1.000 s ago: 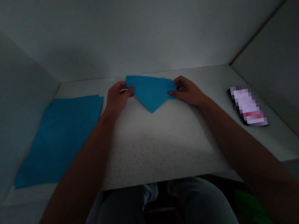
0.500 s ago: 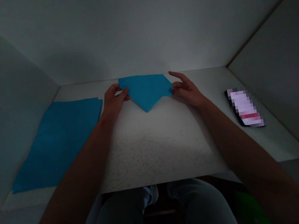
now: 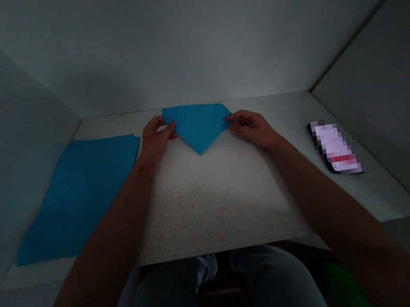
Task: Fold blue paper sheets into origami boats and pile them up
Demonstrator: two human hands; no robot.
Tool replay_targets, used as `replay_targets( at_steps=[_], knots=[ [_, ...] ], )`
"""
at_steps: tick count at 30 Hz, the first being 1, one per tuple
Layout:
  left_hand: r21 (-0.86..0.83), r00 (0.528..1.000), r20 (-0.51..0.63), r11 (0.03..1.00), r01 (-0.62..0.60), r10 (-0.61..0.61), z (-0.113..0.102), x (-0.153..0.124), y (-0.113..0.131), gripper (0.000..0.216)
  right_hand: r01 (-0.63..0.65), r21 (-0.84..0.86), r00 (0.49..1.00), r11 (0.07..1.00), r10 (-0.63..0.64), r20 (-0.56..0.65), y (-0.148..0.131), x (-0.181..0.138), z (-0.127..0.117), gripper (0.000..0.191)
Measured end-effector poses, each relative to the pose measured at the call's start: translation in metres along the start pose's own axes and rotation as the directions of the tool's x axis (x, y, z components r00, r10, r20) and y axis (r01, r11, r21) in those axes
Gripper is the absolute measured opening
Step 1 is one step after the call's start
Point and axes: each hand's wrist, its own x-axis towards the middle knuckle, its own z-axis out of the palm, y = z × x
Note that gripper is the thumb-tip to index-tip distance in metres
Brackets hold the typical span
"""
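Observation:
A folded sheet of blue paper (image 3: 197, 126) is held near the back of the white table, its pointed end toward me. My left hand (image 3: 157, 134) grips its left edge, thumb in front and fingers partly hidden behind. At the right edge, my right hand (image 3: 251, 126) pinches the paper's corner between thumb and fingers. To the left, flat on the table, lie larger blue sheets (image 3: 77, 190), partly covered by my left forearm.
The white table (image 3: 214, 209) has walls at the back and both sides. A phone (image 3: 335, 147) with a lit, blurred screen lies on the right. Below the front edge are my legs, and a green object (image 3: 343, 285) sits low at the right.
My right hand's raised index finger has come down onto the paper, and the right corner is now folded in or covered by the fingers. The left hand has stayed in place.

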Motion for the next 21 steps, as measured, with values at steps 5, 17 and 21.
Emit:
replay_targets(
  at_steps=[5, 17, 21],
  knots=[
    [-0.029, 1.0, 0.016, 1.0, 0.003, -0.002, 0.003, -0.003, 0.007, 0.033, -0.047, 0.048, 0.997, 0.998, 0.05, -0.056, 0.007, 0.002, 0.003, 0.049],
    [0.017, 0.988, 0.152, 0.999, -0.041, 0.038, 0.003, -0.01, 0.015, 0.025, -0.102, 0.202, 0.973, 0.974, 0.139, -0.181, 0.006, 0.007, 0.001, 0.082],
    [0.016, 0.99, 0.13, 0.998, -0.057, 0.054, 0.003, -0.009, 0.014, 0.02, -0.101, 0.232, 0.985, 0.967, 0.13, -0.116, 0.006, 0.006, 0.001, 0.058]
  ],
)
